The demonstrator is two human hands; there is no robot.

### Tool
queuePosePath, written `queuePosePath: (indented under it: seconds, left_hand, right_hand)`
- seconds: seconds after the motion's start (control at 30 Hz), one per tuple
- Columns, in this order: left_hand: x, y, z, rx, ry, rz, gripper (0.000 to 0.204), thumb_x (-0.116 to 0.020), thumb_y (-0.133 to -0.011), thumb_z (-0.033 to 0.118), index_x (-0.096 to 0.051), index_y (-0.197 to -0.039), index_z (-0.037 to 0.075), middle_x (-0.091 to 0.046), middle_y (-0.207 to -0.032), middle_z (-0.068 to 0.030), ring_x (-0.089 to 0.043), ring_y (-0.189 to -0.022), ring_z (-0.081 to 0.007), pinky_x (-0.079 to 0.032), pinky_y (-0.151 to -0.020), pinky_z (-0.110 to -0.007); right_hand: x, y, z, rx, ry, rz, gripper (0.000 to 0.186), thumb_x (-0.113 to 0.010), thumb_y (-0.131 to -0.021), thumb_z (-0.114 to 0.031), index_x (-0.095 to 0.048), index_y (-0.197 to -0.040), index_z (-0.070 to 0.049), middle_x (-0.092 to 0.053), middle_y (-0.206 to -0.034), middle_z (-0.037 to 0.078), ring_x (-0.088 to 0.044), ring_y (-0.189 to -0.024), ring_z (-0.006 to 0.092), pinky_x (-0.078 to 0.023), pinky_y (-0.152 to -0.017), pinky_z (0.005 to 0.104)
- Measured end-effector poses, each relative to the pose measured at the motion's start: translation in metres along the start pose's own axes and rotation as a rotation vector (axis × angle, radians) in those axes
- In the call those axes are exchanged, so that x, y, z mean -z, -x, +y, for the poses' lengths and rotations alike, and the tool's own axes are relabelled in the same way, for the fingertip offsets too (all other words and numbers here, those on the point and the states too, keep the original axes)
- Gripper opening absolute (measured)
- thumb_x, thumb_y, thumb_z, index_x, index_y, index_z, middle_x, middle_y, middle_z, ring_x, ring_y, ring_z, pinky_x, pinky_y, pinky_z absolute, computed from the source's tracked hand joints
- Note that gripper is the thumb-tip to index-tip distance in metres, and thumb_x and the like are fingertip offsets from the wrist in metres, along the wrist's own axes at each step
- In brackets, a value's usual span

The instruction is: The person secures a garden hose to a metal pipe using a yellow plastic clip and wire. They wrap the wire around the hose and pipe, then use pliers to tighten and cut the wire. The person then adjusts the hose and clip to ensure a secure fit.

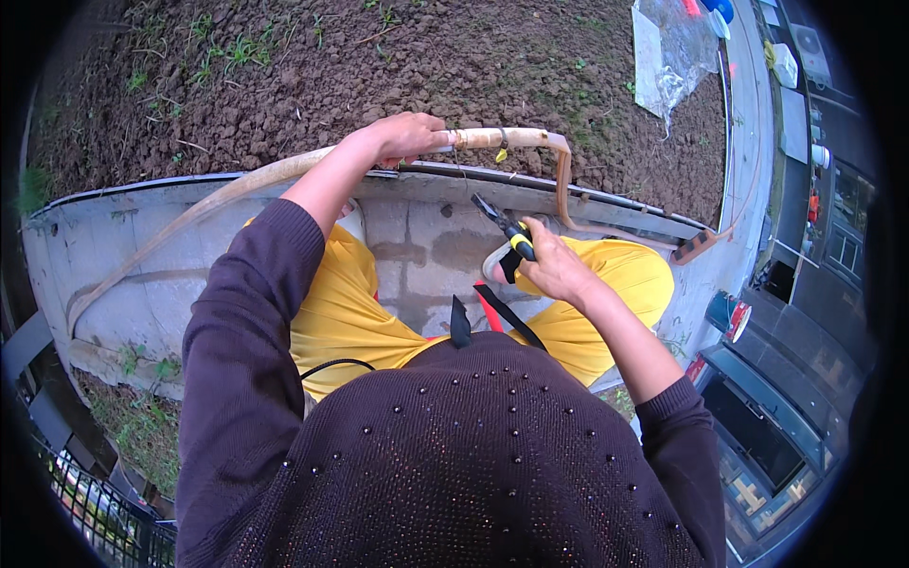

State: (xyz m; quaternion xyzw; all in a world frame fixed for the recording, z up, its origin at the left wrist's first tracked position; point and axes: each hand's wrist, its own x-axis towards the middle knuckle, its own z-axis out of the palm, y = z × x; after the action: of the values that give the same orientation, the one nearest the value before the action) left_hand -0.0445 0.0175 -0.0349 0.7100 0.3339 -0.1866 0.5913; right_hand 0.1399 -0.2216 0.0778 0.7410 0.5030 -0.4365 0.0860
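Observation:
My left hand (405, 135) is closed around a pale beige hose (502, 138) that runs along the top of a low concrete wall (142, 246). To the right of my grip the hose bends sharply downward. A thin wire and a small clip sit on the hose just past my fingers. My right hand (554, 267) holds black and yellow pliers (507, 232), jaws pointing up and left toward the hose, a short way below it. My knees in yellow trousers (341, 312) are on either side of the wall face.
Tilled brown soil (398, 66) with sparse weeds lies beyond the wall. A clear plastic sheet (674, 52) rests on the soil at the upper right. A dark cable runs along the wall top. A metal railing (104, 521) is at the lower left; rooftops lie far below at right.

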Motion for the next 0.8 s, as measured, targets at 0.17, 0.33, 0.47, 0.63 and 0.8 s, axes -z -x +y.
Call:
queuePosePath:
  seconds: [0.17, 0.33, 0.47, 0.63, 0.8]
  left_hand:
    - [0.006, 0.006, 0.015, 0.036, 0.054, 0.003, 0.040, -0.066, -0.093, 0.043, -0.065, -0.113, 0.008, -0.054, -0.071, -0.0005, -0.049, -0.054, -0.0102, -0.041, -0.046, -0.028]
    - [0.017, 0.011, 0.017, 0.028, 0.134, 0.026, 0.035, -0.072, -0.089, 0.034, -0.067, -0.110, 0.006, -0.060, -0.078, 0.0023, -0.050, -0.063, -0.0079, -0.044, -0.053, -0.026]
    - [0.029, 0.023, 0.027, -0.031, -0.062, 0.091, 0.037, -0.076, -0.080, 0.026, -0.065, -0.107, 0.004, -0.066, -0.082, -0.0055, -0.063, -0.081, -0.0168, -0.051, -0.072, -0.036]
    - [0.022, 0.040, 0.053, -0.004, -0.333, 0.328, 0.037, -0.079, -0.072, 0.023, -0.065, -0.103, 0.009, -0.070, -0.087, -0.0152, -0.068, -0.089, -0.0354, -0.051, -0.077, -0.045]
    - [0.010, 0.052, 0.071, 0.055, -0.360, 0.462, 0.038, -0.079, -0.072, 0.024, -0.066, -0.105, 0.010, -0.071, -0.087, -0.0143, -0.068, -0.089, -0.0354, -0.052, -0.078, -0.046]
  right_hand:
    - [-0.063, -0.019, 0.060, -0.220, -0.151, -0.150, 0.058, -0.067, -0.082, -0.024, -0.046, -0.132, -0.001, -0.060, -0.120, 0.032, -0.059, -0.116, 0.0430, -0.046, -0.099, 0.0474]
    - [-0.114, -0.049, 0.099, -0.307, -0.259, -0.119, 0.058, -0.070, -0.081, -0.025, -0.047, -0.128, -0.002, -0.063, -0.117, 0.030, -0.060, -0.113, 0.0429, -0.047, -0.097, 0.0474]
    - [-0.111, -0.075, 0.105, -0.321, -0.368, 0.192, 0.059, -0.072, -0.079, -0.027, -0.048, -0.127, -0.002, -0.064, -0.116, 0.027, -0.061, -0.111, 0.0432, -0.047, -0.097, 0.0475]
    - [-0.085, -0.119, 0.110, -0.129, -0.268, 0.506, 0.059, -0.076, -0.076, -0.017, -0.048, -0.125, -0.002, -0.058, -0.121, 0.022, -0.055, -0.117, 0.0394, -0.045, -0.100, 0.0455]
    - [-0.065, -0.150, 0.107, 0.077, -0.039, 0.635, 0.066, -0.080, -0.071, -0.015, -0.046, -0.128, -0.006, -0.057, -0.116, 0.016, -0.055, -0.112, 0.0339, -0.046, -0.098, 0.0427]
